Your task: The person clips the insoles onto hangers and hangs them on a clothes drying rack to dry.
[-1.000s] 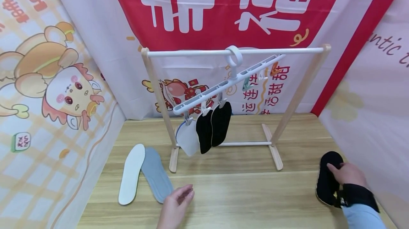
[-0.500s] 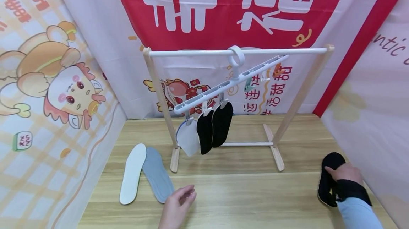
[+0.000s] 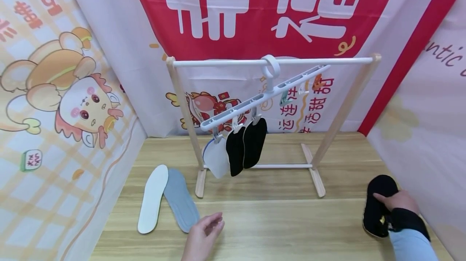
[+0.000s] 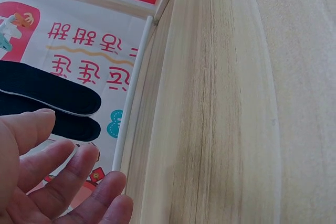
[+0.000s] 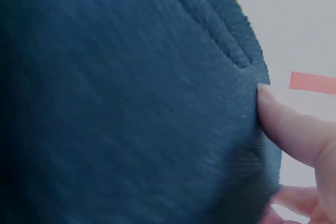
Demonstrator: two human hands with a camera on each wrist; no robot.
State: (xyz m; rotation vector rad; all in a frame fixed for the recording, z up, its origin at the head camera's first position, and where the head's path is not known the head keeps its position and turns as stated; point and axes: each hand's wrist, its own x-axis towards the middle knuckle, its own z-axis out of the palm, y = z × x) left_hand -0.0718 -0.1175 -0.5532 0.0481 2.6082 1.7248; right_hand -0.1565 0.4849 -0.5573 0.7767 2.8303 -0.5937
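At the far right in the head view, my right hand (image 3: 399,203) pinches a black insole (image 3: 378,196) by its side edge. The right wrist view shows the insole's fuzzy dark surface (image 5: 131,98) up close, with the thumb on its edge and other fingers behind it. My left hand (image 3: 203,232) is held over the front of the table, fingers relaxed and holding nothing, its fingertips by the toe of a grey insole (image 3: 181,202). A white insole (image 3: 153,200) lies beside the grey one. From a white clip hanger (image 3: 251,101) hang one white insole (image 3: 216,158) and two black insoles (image 3: 255,143).
The hanger's ring hooks over the white bar of a wooden rack (image 3: 342,111) standing at the back. Its bar tilts down to the left; a green clip (image 3: 285,98) and others hang on its right half. Printed cloth walls (image 3: 411,131) enclose the table (image 3: 284,224).
The black insole in my right hand has turned slightly and shows more of its face. My left hand stays in place, and the hanging insoles are unchanged.
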